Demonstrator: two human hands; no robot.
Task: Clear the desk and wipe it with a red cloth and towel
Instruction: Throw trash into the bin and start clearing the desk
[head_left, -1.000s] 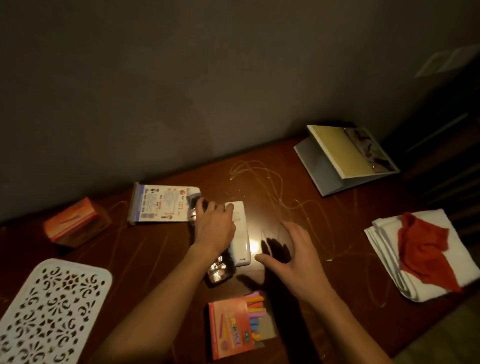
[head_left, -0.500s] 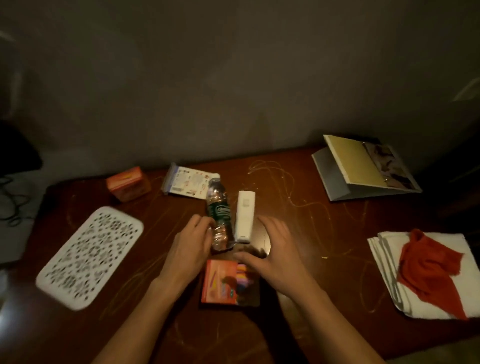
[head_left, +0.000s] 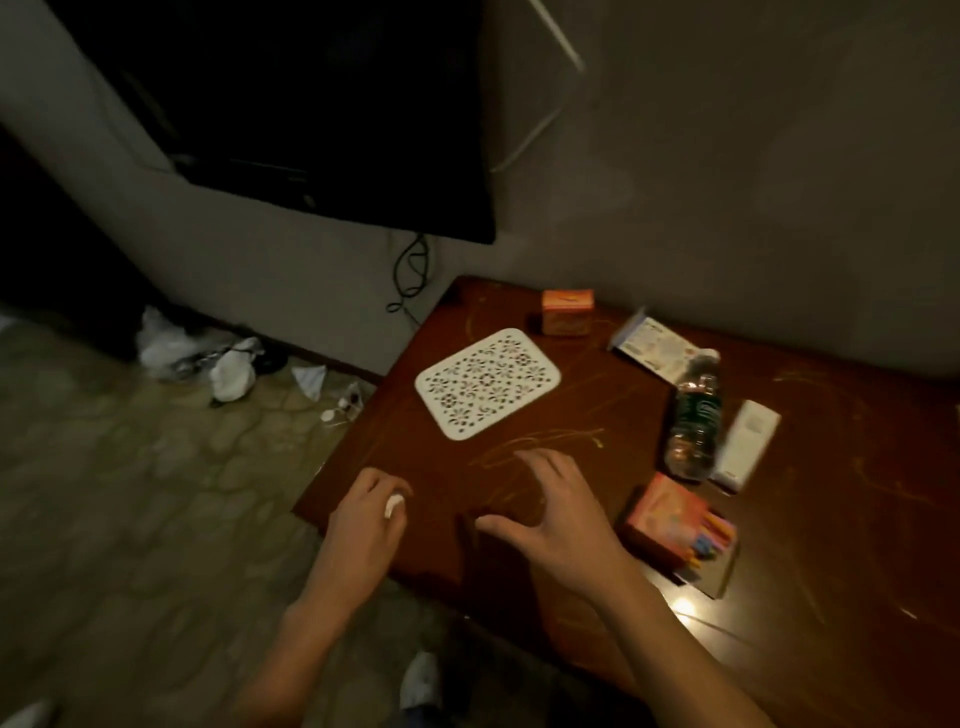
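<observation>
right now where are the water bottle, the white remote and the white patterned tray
water bottle (head_left: 694, 415): head view, on its dark green label.
white remote (head_left: 746, 441): head view, middle of its body.
white patterned tray (head_left: 487, 383): head view, centre of its perforated face.

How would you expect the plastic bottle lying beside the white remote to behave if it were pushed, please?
The plastic bottle lies on its side on the desk, so it would probably roll if pushed across its length. The white remote sits close against it and might block rolling that way. It looks nearly empty, so likely light.
</observation>
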